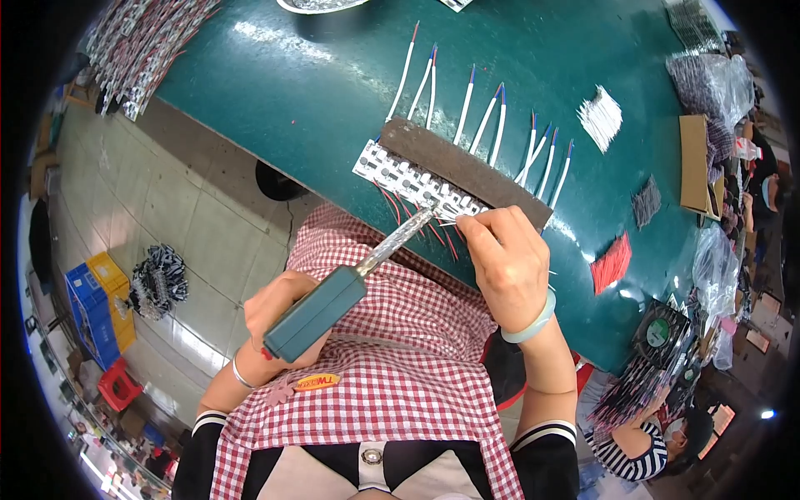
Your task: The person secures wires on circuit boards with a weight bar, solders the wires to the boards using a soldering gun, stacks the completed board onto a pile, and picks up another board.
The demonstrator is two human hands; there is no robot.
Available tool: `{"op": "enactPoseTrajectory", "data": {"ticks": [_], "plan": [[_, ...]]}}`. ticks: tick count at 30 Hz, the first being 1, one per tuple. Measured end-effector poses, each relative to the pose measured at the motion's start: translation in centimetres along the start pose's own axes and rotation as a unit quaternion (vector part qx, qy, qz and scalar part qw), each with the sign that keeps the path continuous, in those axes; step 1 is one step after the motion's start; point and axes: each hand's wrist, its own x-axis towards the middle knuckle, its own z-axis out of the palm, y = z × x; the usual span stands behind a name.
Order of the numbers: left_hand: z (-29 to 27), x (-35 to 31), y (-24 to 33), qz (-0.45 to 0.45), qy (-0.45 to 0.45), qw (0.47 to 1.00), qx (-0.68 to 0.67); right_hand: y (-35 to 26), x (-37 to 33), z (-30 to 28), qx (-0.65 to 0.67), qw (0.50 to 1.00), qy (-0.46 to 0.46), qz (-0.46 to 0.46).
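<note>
My left hand (273,302) is closed round a soldering gun (317,312) with a boxy dark green body and a long metal barrel. The gun's tip rests at the near edge of a white circuit board panel (385,173) with dark components and thin red wires hanging off it. My right hand (510,271) pinches close by the tip, at the panel's right part; a thin pale wire shows at the fingertips, its other end hidden. Along the far side of the panel lies a brown bar (467,167). Several white cables (468,104) with red and blue ends stick out beyond it.
On the green table (317,108) lie white (600,118), grey (646,202) and red (612,265) wire bundles. Boards with wires (137,50) pile up at the far left. A cardboard box (698,167) stands right. Another person (637,446) sits at lower right.
</note>
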Motion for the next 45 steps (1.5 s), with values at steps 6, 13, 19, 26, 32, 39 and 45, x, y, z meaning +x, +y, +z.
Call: {"op": "enactPoseTrajectory", "data": {"ticks": [6,13,19,26,32,39,45], "plan": [[-1.0,0.0,0.6,-0.01,-0.006,1.0,0.025,0.0,-0.1,0.0,-0.001,1.0,-0.003,0.006],[-0.6,-0.4,0.3,-0.037,0.022,0.999,0.013,-0.4,-0.4,-1.5,0.004,1.0,-0.018,0.02],[-0.9,-0.3,0.1,-0.039,0.022,0.998,0.037,-2.2,0.0,-4.0,-0.001,0.999,0.011,0.032],[-0.9,-0.5,-0.2,-0.045,0.027,0.998,0.017,-0.6,0.9,1.2,0.026,0.999,0.038,-0.011],[-1.0,-0.5,-0.4,-0.046,0.012,0.999,-0.008,-0.8,1.1,1.3,0.015,1.0,0.019,-0.014],[-1.0,-0.2,-0.4,-0.045,-0.006,0.999,-0.008,-1.1,1.2,1.4,0.0,1.0,0.012,-0.005],[-0.8,-0.2,-0.5,-0.045,-0.004,0.999,-0.012,-1.4,1.3,1.3,-0.011,1.0,0.008,0.005]]}}
